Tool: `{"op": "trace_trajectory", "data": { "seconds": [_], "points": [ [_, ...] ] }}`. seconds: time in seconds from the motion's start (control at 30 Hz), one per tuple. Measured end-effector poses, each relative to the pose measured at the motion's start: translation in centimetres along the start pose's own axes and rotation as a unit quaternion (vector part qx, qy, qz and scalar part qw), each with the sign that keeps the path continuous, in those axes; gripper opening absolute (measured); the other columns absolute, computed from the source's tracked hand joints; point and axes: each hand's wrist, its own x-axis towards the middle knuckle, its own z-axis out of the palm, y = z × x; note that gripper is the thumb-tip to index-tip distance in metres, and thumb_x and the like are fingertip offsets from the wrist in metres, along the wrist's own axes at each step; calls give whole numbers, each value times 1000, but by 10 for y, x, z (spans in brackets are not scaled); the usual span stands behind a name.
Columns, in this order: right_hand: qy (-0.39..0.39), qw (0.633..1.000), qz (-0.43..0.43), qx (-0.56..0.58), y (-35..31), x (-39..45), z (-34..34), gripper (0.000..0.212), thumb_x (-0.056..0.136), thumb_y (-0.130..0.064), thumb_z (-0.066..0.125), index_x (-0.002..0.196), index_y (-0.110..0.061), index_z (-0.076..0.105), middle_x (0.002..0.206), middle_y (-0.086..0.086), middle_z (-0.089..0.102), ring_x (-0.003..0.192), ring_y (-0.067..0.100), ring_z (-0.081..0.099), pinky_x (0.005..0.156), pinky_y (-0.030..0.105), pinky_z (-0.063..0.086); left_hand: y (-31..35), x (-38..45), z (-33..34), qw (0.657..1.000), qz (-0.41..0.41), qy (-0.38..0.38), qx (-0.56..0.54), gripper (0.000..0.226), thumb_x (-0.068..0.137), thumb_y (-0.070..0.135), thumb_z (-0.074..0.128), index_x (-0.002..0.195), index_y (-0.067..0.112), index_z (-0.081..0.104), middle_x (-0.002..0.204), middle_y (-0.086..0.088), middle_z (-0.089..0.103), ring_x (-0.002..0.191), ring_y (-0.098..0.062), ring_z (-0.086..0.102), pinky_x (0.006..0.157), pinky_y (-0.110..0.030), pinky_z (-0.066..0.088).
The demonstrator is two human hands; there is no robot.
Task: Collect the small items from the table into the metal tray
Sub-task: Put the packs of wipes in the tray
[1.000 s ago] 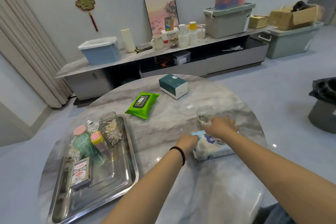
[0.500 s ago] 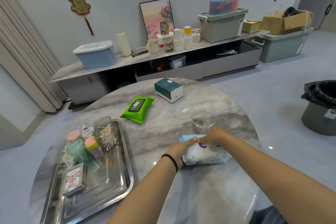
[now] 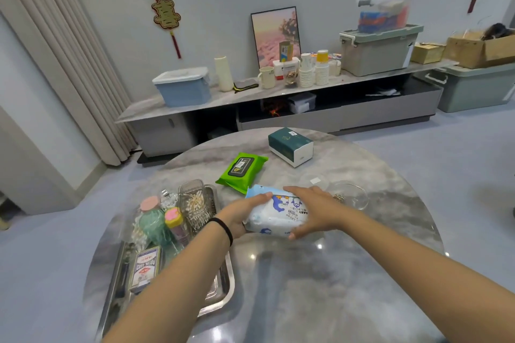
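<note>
I have both hands on the white-and-blue tissue pack (image 3: 276,214): the left hand (image 3: 239,216) cups its left end with fingers curled round it, and the right hand (image 3: 312,210) covers its right end, fingers spread over the top and thumb under the near edge. Half a second ago the pack lay on the table (image 3: 320,281) near the right edge, beside the glass cup (image 3: 349,195). It now sits at mid-table, apparently lifted clear of the surface, partway toward the metal tray (image 3: 223,284) at the left edge. The glass cup stays behind, well right of the hands. Judgement: transfer is under way. The tray already carries the cotton-swab box (image 3: 196,203), jars and a card deck (image 3: 145,267), so free space looks limited to the near right portion. The green wipes pack (image 3: 241,171) and teal box (image 3: 291,146) remain at the far edge, uncollected
</note>
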Motion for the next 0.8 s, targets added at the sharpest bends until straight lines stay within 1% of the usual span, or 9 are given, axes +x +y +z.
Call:
{"op": "trace_trajectory", "data": {
  "seconds": [0.1,0.17,0.3,0.37,0.43,0.53,0.57,0.67,0.8],
  "points": [
    [11,999,-29,24,-8,27,-6,109,58,-44,84,146,-24,24,145,0,39,130,20,40,109,34,34,16,7,-11,1000,4,-25,-3,37,85,31,64,115,9,61,108,-11,71,87,-24,69,75,-37,57],
    [28,999,-27,24,-10,45,-9,96,58,-42,84,139,-23,36,134,-1,49,120,19,50,100,32,43,24,17,-18,999,2,-36,-5,26,90,32,57,107,13,63,98,-7,74,83,-21,71,77,-37,57],
    [68,997,0,29,-4,80,-8,74,61,-39,81,123,-18,46,120,1,57,104,21,56,80,28,44,37,58,-31,1000,13,18,20,40,90,44,54,119,17,59,118,-8,68,108,-28,64,91,-42,51],
    [84,995,20,46,4,99,-5,71,62,-39,81,120,-18,46,117,1,58,97,20,55,75,28,42,48,81,-34,994,36,83,69,48,89,50,51,119,14,60,113,-8,68,104,-28,64,90,-40,53],
    [96,993,45,54,14,116,-1,66,62,-39,80,116,-19,47,113,0,60,90,19,54,73,30,44,58,107,-40,946,107,206,226,46,91,47,46,108,8,65,97,-10,65,95,-27,61,85,-34,49],
    [102,991,76,42,26,138,6,61,64,-39,77,113,-19,47,111,1,61,95,22,57,74,33,47,69,143,-53,795,163,352,466,40,88,41,49,112,12,63,114,-18,59,115,-36,50,97,-39,39],
    [95,992,81,29,29,144,9,60,65,-38,76,113,-19,48,112,1,61,97,23,58,73,32,45,70,153,-56,780,135,350,501,46,86,43,53,122,15,56,125,-16,53,123,-36,44,103,-41,34],
    [77,993,89,-1,39,153,18,57,67,-38,74,113,-18,47,114,2,58,100,24,57,70,30,42,64,182,-65,789,31,289,541,79,79,56,59,142,18,31,142,-18,38,131,-38,36,109,-45,26],
    [53,994,93,-22,45,158,16,79,67,-43,74,132,-21,36,130,2,52,112,22,54,82,33,45,59,199,-73,781,11,289,553,99,73,58,65,149,28,10,143,-20,34,131,-40,35,108,-46,27]
  ]
}}
